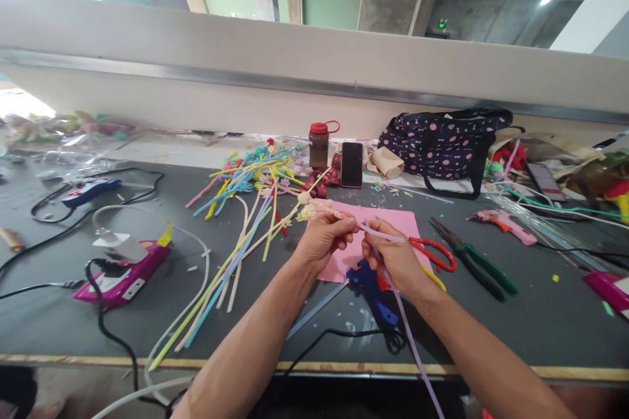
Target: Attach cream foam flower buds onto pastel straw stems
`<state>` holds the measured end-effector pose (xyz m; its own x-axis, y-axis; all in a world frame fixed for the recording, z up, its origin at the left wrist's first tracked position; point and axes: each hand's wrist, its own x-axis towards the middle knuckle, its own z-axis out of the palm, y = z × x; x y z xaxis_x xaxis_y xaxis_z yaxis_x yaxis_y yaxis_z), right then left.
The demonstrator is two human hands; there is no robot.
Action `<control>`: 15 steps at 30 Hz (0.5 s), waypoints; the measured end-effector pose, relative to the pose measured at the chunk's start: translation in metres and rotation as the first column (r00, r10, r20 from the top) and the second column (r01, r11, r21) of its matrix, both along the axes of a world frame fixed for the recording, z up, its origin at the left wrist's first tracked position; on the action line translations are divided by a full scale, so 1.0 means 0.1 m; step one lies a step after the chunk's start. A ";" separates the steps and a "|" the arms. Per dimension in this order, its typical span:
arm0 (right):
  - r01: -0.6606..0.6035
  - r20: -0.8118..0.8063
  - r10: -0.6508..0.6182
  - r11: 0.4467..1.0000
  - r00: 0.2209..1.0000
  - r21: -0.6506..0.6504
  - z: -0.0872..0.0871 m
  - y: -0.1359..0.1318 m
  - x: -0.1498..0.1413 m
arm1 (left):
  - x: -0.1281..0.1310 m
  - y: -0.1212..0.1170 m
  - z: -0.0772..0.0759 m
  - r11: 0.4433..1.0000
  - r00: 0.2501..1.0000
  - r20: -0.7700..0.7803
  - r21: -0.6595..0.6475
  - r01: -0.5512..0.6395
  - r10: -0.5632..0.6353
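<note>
Over a pink foam-like sheet, my two hands nearly meet at the fingertips. My left hand pinches a pale yellow and pink pipe cleaner flower stem, its fluffy blossoms pointing away to the left. Between the fingers of my right hand runs a lilac pipe cleaner, one end near the left fingertips and its long tail hanging past the table edge. Under my right hand lies a blue glue gun with a clear glue stick. Red-handled scissors are just right of that hand, partly hidden.
Green-handled pliers and a pink glue gun lie to the right. Loose pipe cleaners spread at left, beside a magenta power strip with cables. Behind stand a bottle, a phone and a patterned bag.
</note>
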<state>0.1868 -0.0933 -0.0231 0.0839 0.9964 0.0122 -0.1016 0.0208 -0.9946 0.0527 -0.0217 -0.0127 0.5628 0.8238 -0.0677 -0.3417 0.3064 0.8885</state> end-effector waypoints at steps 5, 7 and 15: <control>0.004 0.022 -0.004 1.000 1.000 0.030 0.01 -0.01 -0.05 | 0.02 0.00 -0.05 0.995 0.998 -0.011 0.086 -0.056 0.057; 0.032 0.047 -0.034 0.999 0.998 0.043 0.01 0.00 -0.04 | 0.01 0.00 -0.05 0.993 0.998 -0.021 0.100 -0.063 0.065; 0.046 0.031 -0.047 0.998 0.998 0.037 -0.01 -0.01 -0.02 | 0.02 -0.02 -0.03 0.989 0.998 -0.018 0.131 -0.065 0.068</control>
<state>0.1843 -0.0938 -0.0240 0.1296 0.9902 0.0512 -0.0681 0.0604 -0.9958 0.0546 -0.0235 -0.0161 0.5061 0.8619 0.0311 -0.3371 0.1646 0.9270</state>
